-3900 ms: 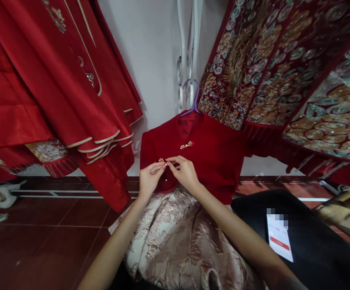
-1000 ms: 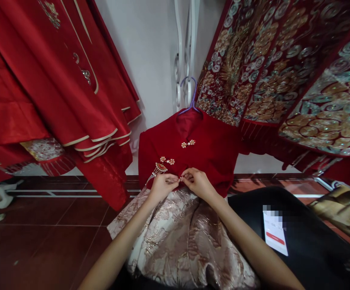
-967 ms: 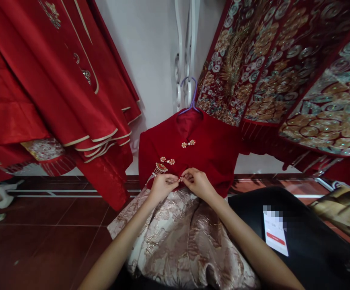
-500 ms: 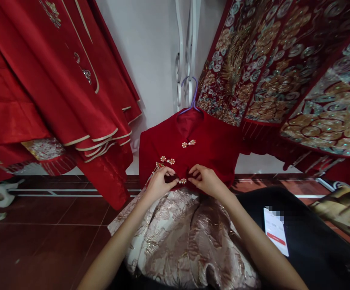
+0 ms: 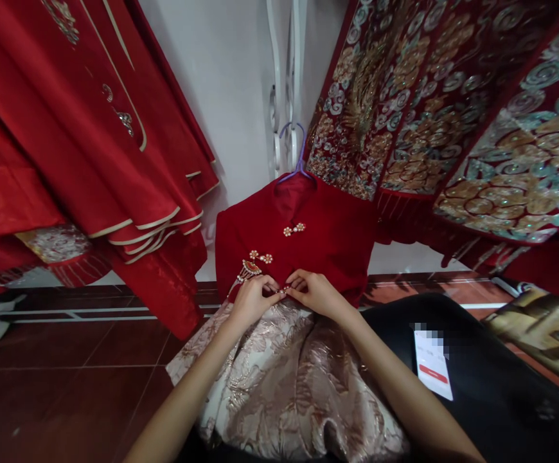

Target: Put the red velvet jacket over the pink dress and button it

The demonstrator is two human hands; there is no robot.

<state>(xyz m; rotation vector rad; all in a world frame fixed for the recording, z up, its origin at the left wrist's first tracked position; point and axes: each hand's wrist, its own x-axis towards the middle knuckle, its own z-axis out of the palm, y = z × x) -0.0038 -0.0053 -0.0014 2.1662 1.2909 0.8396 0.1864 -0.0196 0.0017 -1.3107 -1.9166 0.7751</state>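
A dark red velvet jacket hangs on a purple hanger against the white wall, over a pale brocade skirt. Two pearl-and-gold clasps show fastened on its front, the top clasp and the second clasp with a red tasselled ornament under it. My left hand and my right hand meet at the jacket's lower hem, both pinched on a third small clasp between the fingertips.
Red satin robes hang at the left, heavily sequinned red and gold garments at the right. A black surface with a white phone lies at lower right. Dark red floor tiles spread below.
Over the earlier frames my hands went from the second clasp down to the lowest clasp. In the last half second they drew together again over it; the view shifted slightly.
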